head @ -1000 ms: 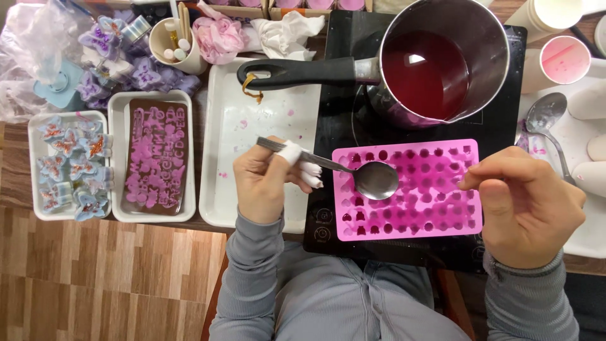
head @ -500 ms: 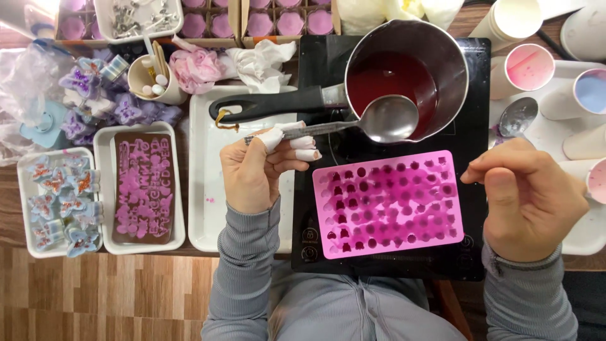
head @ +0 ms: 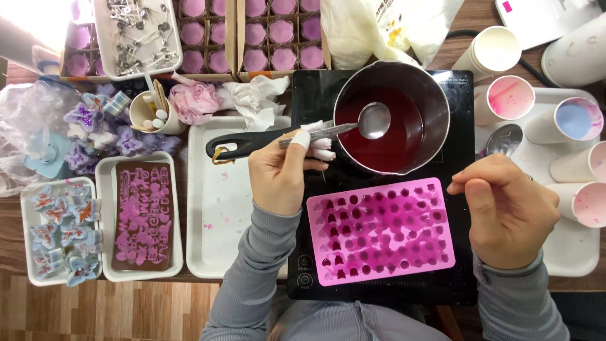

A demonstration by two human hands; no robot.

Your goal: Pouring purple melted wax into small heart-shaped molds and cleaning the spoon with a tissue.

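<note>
Refilling looks like the step in hand: left hand [head: 281,173], fingers pinched on the metal spoon [head: 372,121], holds its bowl over the dark red liquid in the saucepan [head: 435,95]; right hand [head: 505,211], fingers curled together and holding nothing visible, touches the right edge of the pink silicone mould [head: 382,230] lying just below the pan. Next move likely calls for a level carry to an unfilled cavity.

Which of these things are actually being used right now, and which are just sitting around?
In use: spoon in left hand, saucepan of red liquid, pink mould steadied by right hand.

Lying about: paper cups, brown mould, crumpled tissues.
</note>
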